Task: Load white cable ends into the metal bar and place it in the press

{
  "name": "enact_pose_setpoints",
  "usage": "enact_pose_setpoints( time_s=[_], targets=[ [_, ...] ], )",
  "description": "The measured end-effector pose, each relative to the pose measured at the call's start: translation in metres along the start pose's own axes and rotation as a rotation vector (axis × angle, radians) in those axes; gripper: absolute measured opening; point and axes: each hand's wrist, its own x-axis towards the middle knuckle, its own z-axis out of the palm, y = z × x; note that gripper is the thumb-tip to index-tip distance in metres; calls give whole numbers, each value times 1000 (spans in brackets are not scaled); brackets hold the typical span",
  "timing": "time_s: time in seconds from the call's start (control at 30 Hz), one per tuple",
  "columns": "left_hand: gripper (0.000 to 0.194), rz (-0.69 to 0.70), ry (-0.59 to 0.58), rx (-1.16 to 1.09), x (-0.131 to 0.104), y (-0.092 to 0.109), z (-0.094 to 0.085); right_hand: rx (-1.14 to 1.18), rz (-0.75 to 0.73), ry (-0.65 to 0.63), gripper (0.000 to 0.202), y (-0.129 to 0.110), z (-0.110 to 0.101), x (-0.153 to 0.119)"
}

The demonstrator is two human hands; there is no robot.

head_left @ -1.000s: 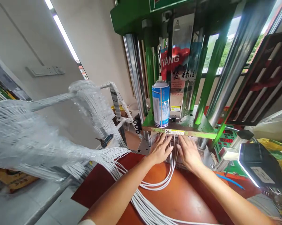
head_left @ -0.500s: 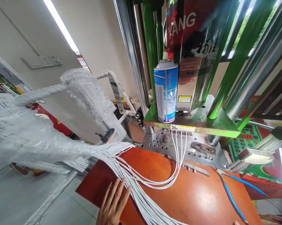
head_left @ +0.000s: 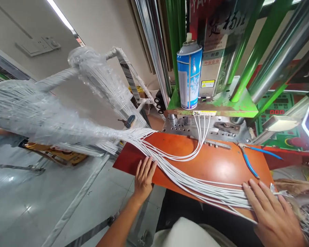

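A thick bundle of white cables (head_left: 187,179) runs across the orange-red work board (head_left: 221,164). My left hand (head_left: 145,174) lies with fingers outstretched at the board's left front edge, its fingertips against the near side of the bundle. Over the right end of the cables my right hand (head_left: 271,209) rests flat, fingers spread. A few cables loop away from the bundle and run back under the green press plate (head_left: 221,106). Past my right fingertips, the cable ends are partly hidden.
Blue-handled pliers (head_left: 247,159) and a metal bar (head_left: 217,144) lie on the board. A blue spray can (head_left: 189,73) stands on the press plate. At left, plastic-wrapped cables (head_left: 54,116) hang on a wrapped rack. A green control panel (head_left: 277,116) sits at right.
The view has tilted down and shifted, bringing my right hand, barely visible before, fully into sight on the cables. My left hand stays flat by the bundle. The panel's display reads differently.
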Motion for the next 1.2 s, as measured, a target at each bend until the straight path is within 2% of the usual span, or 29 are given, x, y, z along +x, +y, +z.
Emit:
enact_pose_setpoints(
  time_s=[0.1, 0.2, 0.27, 0.37, 0.47, 0.53, 0.6, 0.67, 0.77, 0.9, 0.97, 1.03, 1.1, 1.2],
  targets=[
    [77, -17, 0, -15, -1, 1, 1, 100, 53, -20, 102, 0, 0, 0],
    [72, -30, -21, -45, 1, 8, -8, 105, 56, -12, 97, 3, -2, 1],
    [70, -5, -60, -99, 5, 21, -17, 79, 35, -4, 88, 3, -6, 2],
    [79, 151, -118, -223, 15, 49, -29, 48, -49, 25, 70, -9, -13, 0],
    [59, 306, -88, -325, 25, 80, -30, 95, -191, 35, 56, -40, -17, -1],
    [39, 334, -65, -371, 30, 94, -27, 148, -251, 24, 45, -64, -15, 3],
    [18, 330, -54, -417, 33, 103, -24, 182, -251, 9, 36, -83, -12, 10],
    [6, 314, -46, -494, 34, 106, -23, 202, -231, -19, 29, -94, -10, 19],
    [12, 274, -58, -638, 39, 106, -26, 248, -208, -66, 15, -98, -11, 34],
    [8, 231, -153, -584, 50, 105, -25, 284, -178, -119, 8, -101, -12, 46],
    [12, 260, -170, -530, 53, 104, -22, 284, -195, -116, 9, -102, -10, 49],
    [22, 324, -147, -523, 53, 102, -20, 337, -226, -112, 20, -101, -9, 50],
    [28, 385, -117, -538, 50, 100, -21, 408, -242, -116, 23, -98, -9, 52],
    [22, 403, -108, -566, 54, 98, -28, 435, -221, -167, 18, -95, -16, 63]
  ],
)
